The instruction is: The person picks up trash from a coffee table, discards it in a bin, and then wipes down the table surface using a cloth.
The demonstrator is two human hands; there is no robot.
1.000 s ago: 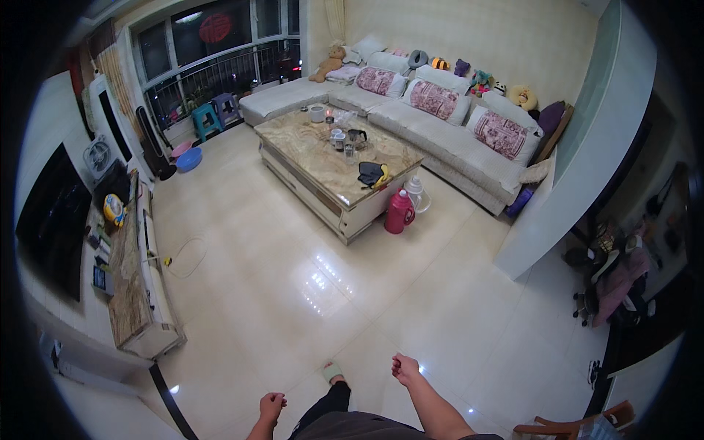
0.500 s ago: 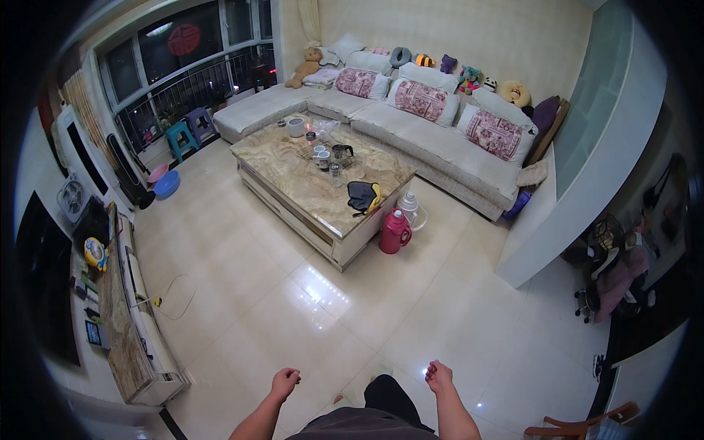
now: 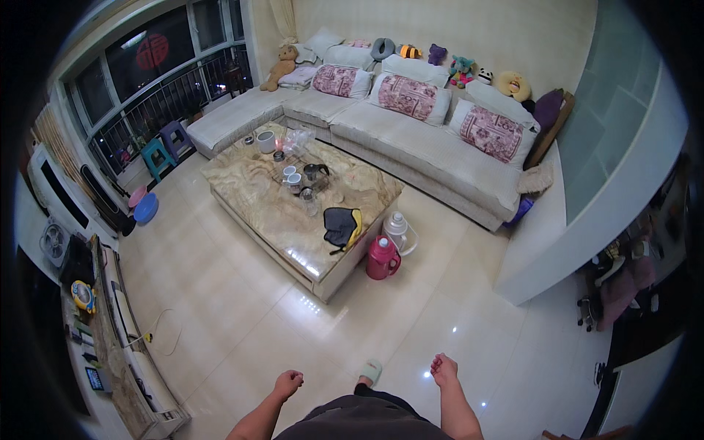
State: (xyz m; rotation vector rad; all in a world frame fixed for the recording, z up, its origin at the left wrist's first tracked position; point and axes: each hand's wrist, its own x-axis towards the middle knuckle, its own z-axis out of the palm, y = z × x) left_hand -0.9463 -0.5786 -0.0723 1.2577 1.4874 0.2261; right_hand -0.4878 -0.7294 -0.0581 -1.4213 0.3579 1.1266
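My left hand point(image 3: 288, 383) hangs over the floor at the lower middle, fingers loosely curled in with nothing seen in them. Level with it to the right, my right hand point(image 3: 443, 369) is curled the same way and likewise holds nothing. Neither touches anything. Ahead stands a marble-topped coffee table point(image 3: 249, 172). A dark grey and yellow cloth point(image 3: 342, 226) lies at its near right end. Behind the cloth are a glass pitcher point(image 3: 309, 201), white cups point(image 3: 293, 179) and a black-handled pot point(image 3: 315, 172). A red thermos flask point(image 3: 380, 258) and a white thermos flask point(image 3: 397, 229) stand beside the table.
A pale L-shaped sofa point(image 3: 433, 170) with cushions and plush toys lines the back. On the left runs a low TV cabinet point(image 3: 110, 323), with a cable point(image 3: 172, 334) on the floor beside it. A partition wall point(image 3: 557, 257) rises on the right. One slippered foot point(image 3: 372, 372) shows below.
My view has moved forward, so the table and thermos flasks appear nearer. A slippered foot now shows ahead of me. Both hands stay curled, with little shift.
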